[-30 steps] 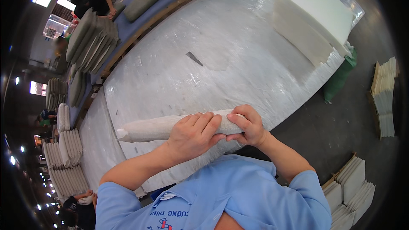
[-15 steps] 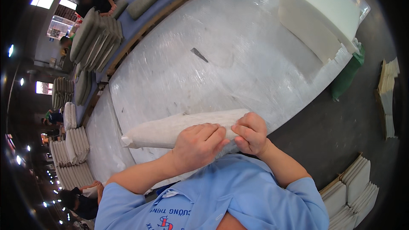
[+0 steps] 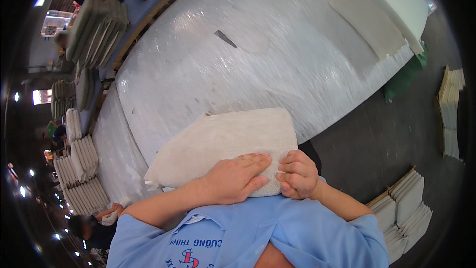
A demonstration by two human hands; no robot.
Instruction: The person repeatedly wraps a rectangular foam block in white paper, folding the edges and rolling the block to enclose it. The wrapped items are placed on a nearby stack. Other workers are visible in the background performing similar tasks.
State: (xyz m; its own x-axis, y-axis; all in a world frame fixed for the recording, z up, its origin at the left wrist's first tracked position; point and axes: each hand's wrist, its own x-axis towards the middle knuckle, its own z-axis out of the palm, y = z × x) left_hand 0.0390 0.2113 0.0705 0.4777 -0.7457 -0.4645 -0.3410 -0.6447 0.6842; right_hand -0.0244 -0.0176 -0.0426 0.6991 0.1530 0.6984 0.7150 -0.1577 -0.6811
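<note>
A cream fabric-covered cushion (image 3: 228, 136) leans against my body at the near edge of the table, its broad face turned up. Its left end tapers to a corner with a small white tuft. My left hand (image 3: 238, 176) lies across the lower right part of this face, fingers stretched out and thumb apart. At the cushion's right edge my right hand (image 3: 298, 174) is closed, fingers curled round the border. The right thumb is partly hidden.
Clear plastic film covers the large table (image 3: 188, 69); a dark pointed blade-like piece (image 3: 225, 38) lies on it. White foam blocks (image 3: 367, 15) stand far right, above a green bag (image 3: 404, 77). Stacked cushions (image 3: 96, 30) and co-workers are at left. More stacked pieces (image 3: 404, 208) stand lower right.
The cushion has tilted, so its broad face now shows instead of a narrow side. My left hand has flattened onto it; my right hand has moved slightly down along the edge.
</note>
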